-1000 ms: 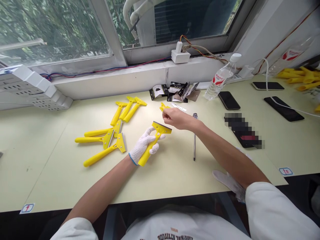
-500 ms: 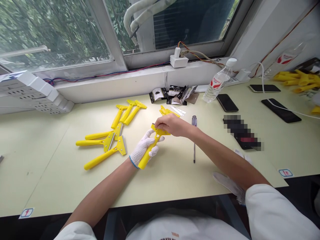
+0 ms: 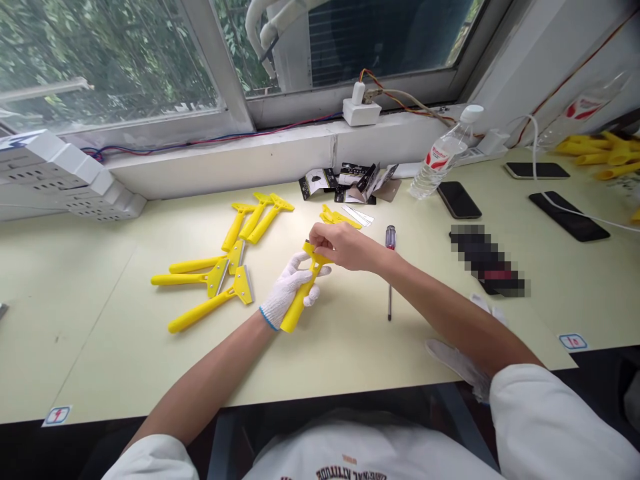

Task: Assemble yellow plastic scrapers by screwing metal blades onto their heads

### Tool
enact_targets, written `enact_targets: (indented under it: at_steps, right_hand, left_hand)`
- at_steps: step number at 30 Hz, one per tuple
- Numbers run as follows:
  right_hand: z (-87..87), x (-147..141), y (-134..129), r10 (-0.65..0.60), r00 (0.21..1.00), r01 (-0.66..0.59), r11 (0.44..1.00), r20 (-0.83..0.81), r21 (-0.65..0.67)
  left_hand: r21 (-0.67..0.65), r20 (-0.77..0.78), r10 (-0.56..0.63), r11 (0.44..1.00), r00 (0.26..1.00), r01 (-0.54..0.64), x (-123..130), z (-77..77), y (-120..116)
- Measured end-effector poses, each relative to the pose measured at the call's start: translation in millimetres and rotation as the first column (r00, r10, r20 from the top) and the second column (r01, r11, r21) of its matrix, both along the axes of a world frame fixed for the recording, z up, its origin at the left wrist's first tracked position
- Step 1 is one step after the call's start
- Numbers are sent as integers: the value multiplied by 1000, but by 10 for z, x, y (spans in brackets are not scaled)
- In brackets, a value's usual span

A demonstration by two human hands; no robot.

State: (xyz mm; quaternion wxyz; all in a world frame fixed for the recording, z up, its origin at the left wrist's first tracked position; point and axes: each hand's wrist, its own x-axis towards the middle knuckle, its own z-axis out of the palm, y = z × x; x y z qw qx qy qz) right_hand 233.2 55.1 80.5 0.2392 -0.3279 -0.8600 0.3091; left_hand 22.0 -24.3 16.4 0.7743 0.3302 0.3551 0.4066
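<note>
My left hand (image 3: 290,287), in a white knit glove, is wrapped round the handle of a yellow scraper (image 3: 296,312) held tilted above the table. My bare right hand (image 3: 337,245) is closed at the scraper's head, and its fingers hide most of that part; whether it pinches a small piece cannot be made out. To the left lie several more yellow scrapers, one of them (image 3: 210,308) with a metal blade edge. Just behind my right hand are small yellow parts (image 3: 336,217) and white strips (image 3: 358,215). A screwdriver (image 3: 390,267) lies right of my hands.
Black packaging cards (image 3: 350,183) lie by the window wall. A water bottle (image 3: 440,160) stands at the back right, near a phone (image 3: 459,200). A white glove (image 3: 457,360) lies under my right forearm. Stacked white boxes (image 3: 65,177) are at the left.
The view has shifted slightly. My right hand's fingers have moved a little over the scraper's head, while my left hand keeps its hold on the handle.
</note>
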Motion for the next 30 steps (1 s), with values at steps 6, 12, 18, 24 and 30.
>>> enact_targets:
  at_steps: [6,12,18,24,30]
  right_hand:
    - [17,8,-20,-11,1000,11,1000,24,23]
    - [-18,-25,-54,-22,983,6,996,180,90]
    - [-80,-60,-61,-40,975,0,984,221,176]
    - [-85,-47,-25,-51,991,38,993,126,108]
    - [-31,76,120,-135,988,136,991,76,-2]
  left_hand:
    - [7,-35,5,1000,999,-4,11,1,-7]
    - [60,-45,15,998,999,-12,40,-33,-6]
    - [60,-49,35,998,998,-32,47,-42,-12]
    - [53,-54,14,999,998,-11,37,-22,-19]
    - [21,-1,-2,1000,1000,2,38,-2,-27]
